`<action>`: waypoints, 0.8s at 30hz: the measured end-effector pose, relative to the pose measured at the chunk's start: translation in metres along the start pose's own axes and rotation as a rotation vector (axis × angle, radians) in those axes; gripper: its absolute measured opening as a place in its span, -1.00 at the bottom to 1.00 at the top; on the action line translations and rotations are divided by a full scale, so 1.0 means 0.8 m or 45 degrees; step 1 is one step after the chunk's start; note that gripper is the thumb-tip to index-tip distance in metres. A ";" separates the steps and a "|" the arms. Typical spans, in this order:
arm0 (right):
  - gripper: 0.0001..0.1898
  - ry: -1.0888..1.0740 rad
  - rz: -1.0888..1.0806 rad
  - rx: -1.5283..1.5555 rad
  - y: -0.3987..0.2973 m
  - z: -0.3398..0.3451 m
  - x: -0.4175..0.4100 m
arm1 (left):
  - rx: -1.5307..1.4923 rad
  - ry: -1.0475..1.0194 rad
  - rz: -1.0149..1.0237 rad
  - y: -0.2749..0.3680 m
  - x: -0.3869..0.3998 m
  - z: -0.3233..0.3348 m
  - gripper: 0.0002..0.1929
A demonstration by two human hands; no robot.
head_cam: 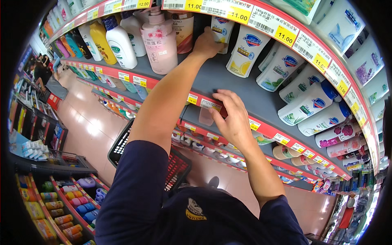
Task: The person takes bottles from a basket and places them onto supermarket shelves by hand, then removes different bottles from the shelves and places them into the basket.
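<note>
My left hand (pixel 209 44) reaches deep onto the grey shelf (pixel 211 75), at the left side of a white Safeguard bottle (pixel 223 24) with a yellow label. Its thumb lies across the lower front of that bottle and its other fingers curl by the side, partly hidden. Left of this hand stand a brown and white bottle (pixel 182 29) and a pink pump bottle (pixel 159 46). My right hand (pixel 234 118) is held over the shelf's red front edge with fingers apart and nothing in it. Beyond it, another Safeguard bottle with a lemon picture (pixel 248 50) stands upright.
More Safeguard bottles (pixel 309 104) line the shelf to the right. An upper shelf edge with price tags (pixel 242 15) overhangs the bottles. Below me is a shopping basket (pixel 180 168) on the tiled floor. Other people (pixel 43 72) are far off at the left, near more shelving.
</note>
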State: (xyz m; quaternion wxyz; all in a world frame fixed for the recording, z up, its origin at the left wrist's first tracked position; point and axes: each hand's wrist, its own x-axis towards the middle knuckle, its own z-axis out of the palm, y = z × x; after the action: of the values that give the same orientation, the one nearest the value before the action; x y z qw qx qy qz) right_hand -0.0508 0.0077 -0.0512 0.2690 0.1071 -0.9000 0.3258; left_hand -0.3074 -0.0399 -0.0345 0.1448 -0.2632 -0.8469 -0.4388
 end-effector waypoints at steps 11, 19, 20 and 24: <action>-0.65 -0.007 -0.032 -0.053 0.001 0.002 -0.001 | -0.029 -0.012 -0.075 0.003 0.011 0.023 -0.24; -0.67 -0.012 -0.046 -0.043 0.001 0.000 0.001 | -0.058 0.025 -0.035 -0.003 0.016 0.029 -0.25; -0.67 -0.011 -0.046 -0.044 0.002 0.000 0.001 | -0.050 0.023 -0.039 -0.002 0.016 0.029 -0.25; -0.67 -0.014 -0.050 -0.051 0.003 0.000 0.002 | -0.047 0.023 -0.069 -0.001 0.017 0.029 -0.25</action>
State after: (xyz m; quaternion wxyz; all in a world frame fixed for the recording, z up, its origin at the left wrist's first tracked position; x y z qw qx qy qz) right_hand -0.0531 0.0096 -0.0516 0.2725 0.1211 -0.9056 0.3017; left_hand -0.3193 -0.0171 -0.0421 0.1356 -0.2390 -0.8442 -0.4603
